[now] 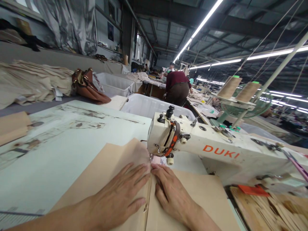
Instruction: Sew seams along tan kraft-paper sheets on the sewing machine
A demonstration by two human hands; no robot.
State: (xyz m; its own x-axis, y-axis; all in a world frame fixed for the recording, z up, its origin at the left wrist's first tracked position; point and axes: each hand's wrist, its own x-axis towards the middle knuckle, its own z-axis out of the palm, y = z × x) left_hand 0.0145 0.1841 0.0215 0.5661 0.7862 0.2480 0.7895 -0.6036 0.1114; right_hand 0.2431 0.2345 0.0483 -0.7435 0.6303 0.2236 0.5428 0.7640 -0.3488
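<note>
Left hand (120, 194) flat, fingers slightly apart, right hand (172, 192) fingers bunched, both pressing tan fabric (134, 160), which runs beneath them, sewing machine needle (151, 157) just beyond fingertips.

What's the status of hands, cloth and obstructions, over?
Left hand, right hand open on flat beige cloth. Cloth reaches white, orange-lettered sewing machine. Fingertips close to slim metal needle.

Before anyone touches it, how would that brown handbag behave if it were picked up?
The brown handbag would probably sag and change shape, since its sides look slumped and creased. It may swing below its handles when lifted, because the body appears soft. Its weight is hard to judge: the contents are not visible.
</note>
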